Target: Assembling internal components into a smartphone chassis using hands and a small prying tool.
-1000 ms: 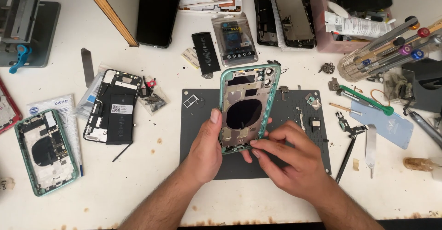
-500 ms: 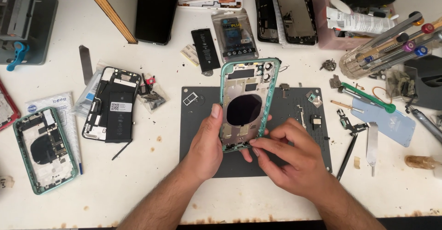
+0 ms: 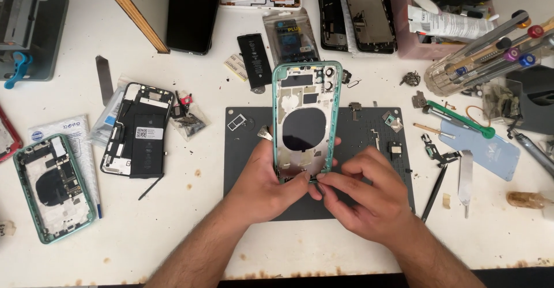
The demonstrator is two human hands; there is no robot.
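A white workbench (image 3: 173, 224) fills the view, cluttered with phone parts. In the middle lies a dark grey work mat (image 3: 242, 167), and over it the person holds up an emptied green phone housing (image 3: 306, 120), inner side facing up, with a big dark round patch in its centre and camera holes at the far end. It stands lengthwise away from the person, its near end down at the hands, its far end reaching past the mat's top edge.

The left hand (image 3: 262, 187) wraps the housing's lower left edge, thumb laid across the bottom, fingers closed behind it. The right hand (image 3: 369, 198) is curled just beside, its fingertips (image 3: 321, 179) pinched together at the housing's bottom right corner on something too small to make out.

To the left rests a second green phone body (image 3: 52, 187) still full of components, and nearer the mat a black opened phone (image 3: 137, 129). A loose black battery (image 3: 254, 54) lies above the mat. On the right stand a jar of screwdrivers (image 3: 461, 71), a blue plastic card (image 3: 482, 149) and a metal spatula (image 3: 465, 178).
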